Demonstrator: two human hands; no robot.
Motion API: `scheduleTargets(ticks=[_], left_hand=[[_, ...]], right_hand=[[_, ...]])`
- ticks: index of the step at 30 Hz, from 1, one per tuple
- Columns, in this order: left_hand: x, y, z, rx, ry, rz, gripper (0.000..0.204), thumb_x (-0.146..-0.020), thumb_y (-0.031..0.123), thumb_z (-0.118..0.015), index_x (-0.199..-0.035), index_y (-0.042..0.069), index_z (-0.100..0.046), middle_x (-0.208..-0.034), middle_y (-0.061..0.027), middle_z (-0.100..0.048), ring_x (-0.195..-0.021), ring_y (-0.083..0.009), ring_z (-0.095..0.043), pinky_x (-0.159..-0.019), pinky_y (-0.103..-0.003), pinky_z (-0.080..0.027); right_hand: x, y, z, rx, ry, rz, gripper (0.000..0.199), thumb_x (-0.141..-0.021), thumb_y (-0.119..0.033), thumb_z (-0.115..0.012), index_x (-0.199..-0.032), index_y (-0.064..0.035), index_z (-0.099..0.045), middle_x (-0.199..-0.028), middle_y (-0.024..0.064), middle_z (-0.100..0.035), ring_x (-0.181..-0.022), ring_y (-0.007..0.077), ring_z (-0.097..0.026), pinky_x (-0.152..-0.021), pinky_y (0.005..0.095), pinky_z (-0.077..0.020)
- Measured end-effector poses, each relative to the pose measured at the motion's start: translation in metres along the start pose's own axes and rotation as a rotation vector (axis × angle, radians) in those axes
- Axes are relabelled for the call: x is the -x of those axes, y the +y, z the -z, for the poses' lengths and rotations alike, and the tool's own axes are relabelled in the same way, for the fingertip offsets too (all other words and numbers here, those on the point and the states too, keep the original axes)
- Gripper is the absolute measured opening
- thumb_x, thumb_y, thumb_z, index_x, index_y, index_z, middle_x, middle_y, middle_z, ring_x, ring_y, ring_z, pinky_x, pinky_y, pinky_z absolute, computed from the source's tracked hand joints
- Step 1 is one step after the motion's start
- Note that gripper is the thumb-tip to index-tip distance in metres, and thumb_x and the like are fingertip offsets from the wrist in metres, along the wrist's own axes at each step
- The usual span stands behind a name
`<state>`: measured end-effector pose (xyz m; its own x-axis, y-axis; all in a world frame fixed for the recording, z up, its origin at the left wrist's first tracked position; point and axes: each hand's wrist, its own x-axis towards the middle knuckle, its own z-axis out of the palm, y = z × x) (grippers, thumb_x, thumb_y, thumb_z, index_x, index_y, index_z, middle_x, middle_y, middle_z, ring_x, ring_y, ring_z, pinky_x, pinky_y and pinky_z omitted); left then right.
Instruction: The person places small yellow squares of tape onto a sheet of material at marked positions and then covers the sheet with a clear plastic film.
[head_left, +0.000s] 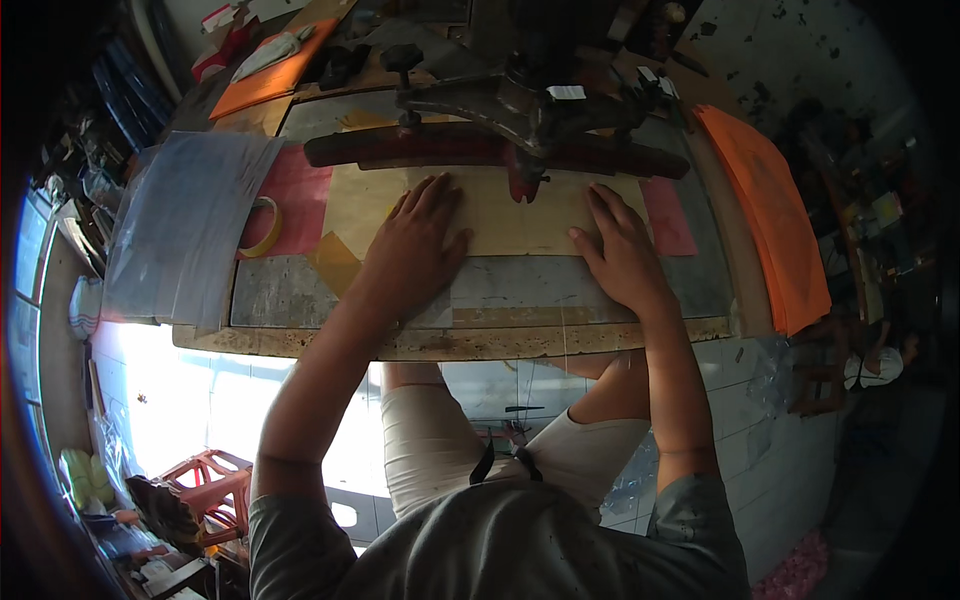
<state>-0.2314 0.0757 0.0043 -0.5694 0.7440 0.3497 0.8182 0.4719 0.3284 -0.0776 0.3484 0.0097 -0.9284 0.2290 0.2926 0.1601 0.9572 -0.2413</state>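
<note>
A pale yellow sheet [520,215] lies across the machine's grey metal bed, with pink material [298,205] showing at both of its ends. My left hand [420,235] rests flat on the sheet's left part, fingers stretched toward the dark red bar [430,150] of the machine. On the right part lies my right hand [622,245], its fingers spread and empty. Just beyond my fingertips the bar spans the sheet, carried by a black metal arm [480,100]. A roll of yellow tape [262,228] lies left of my left hand, close to clear plastic sheets [185,235].
Orange sheets [765,215] are stacked along the right edge, and another orange stack [275,75] with a cloth sits far left. The table's worn wooden front edge [470,345] runs before my legs. A red plastic stool [215,490] stands lower left. Another person [880,365] is at the far right.
</note>
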Motion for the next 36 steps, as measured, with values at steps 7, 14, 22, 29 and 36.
scheduleTargets(ticks=[7, 14, 22, 29, 36], left_hand=[[-0.003, 0.000, -0.001, -0.019, 0.018, -0.042, 0.055, -0.103, 0.031, -0.061, -0.149, 0.001, -0.055, -0.161, -0.0210, -0.048, -0.149, -0.0412, -0.046, -0.124, -0.050, -0.039], [-0.003, 0.001, -0.002, -0.026, 0.018, -0.048, 0.054, -0.103, 0.030, -0.062, -0.148, 0.000, -0.056, -0.160, -0.0215, -0.049, -0.148, -0.0401, -0.047, -0.124, -0.050, -0.039], [-0.004, 0.000, -0.003, -0.028, 0.031, -0.053, 0.054, -0.103, 0.029, -0.062, -0.147, -0.001, -0.056, -0.159, -0.0220, -0.049, -0.147, -0.0397, -0.047, -0.123, -0.049, -0.040], [-0.003, 0.002, -0.004, -0.052, 0.033, -0.039, 0.054, -0.102, 0.029, -0.063, -0.146, -0.001, -0.056, -0.159, -0.0209, -0.049, -0.147, -0.0392, -0.047, -0.123, -0.049, -0.040], [-0.004, 0.005, -0.003, -0.096, 0.056, -0.042, 0.053, -0.100, 0.028, -0.065, -0.144, 0.000, -0.058, -0.154, -0.0180, -0.053, -0.143, -0.0374, -0.051, -0.120, -0.049, -0.043]], right_hand=[[0.000, 0.007, -0.002, 0.039, 0.078, 0.095, 0.063, -0.104, -0.036, -0.066, -0.148, 0.0076, -0.054, -0.153, 0.0240, -0.052, -0.141, 0.0407, -0.052, -0.119, 0.0476, -0.0443], [0.001, 0.009, -0.006, 0.004, 0.109, 0.099, 0.062, -0.103, -0.035, -0.068, -0.147, 0.0075, -0.055, -0.152, 0.0238, -0.053, -0.139, 0.0407, -0.053, -0.118, 0.0483, -0.0443], [-0.001, 0.011, -0.006, 0.001, 0.108, 0.097, 0.062, -0.103, -0.036, -0.068, -0.146, 0.0073, -0.055, -0.152, 0.0239, -0.053, -0.138, 0.0412, -0.054, -0.117, 0.0483, -0.0449], [0.000, 0.004, -0.002, -0.010, 0.071, 0.044, 0.062, -0.103, -0.036, -0.069, -0.146, 0.0067, -0.056, -0.151, 0.0228, -0.053, -0.136, 0.0416, -0.055, -0.116, 0.0486, -0.0463], [-0.001, 0.009, -0.005, 0.048, 0.144, 0.135, 0.059, -0.102, -0.035, -0.069, -0.142, 0.0077, -0.059, -0.148, 0.0224, -0.055, -0.136, 0.0399, -0.054, -0.116, 0.0482, -0.0452]])
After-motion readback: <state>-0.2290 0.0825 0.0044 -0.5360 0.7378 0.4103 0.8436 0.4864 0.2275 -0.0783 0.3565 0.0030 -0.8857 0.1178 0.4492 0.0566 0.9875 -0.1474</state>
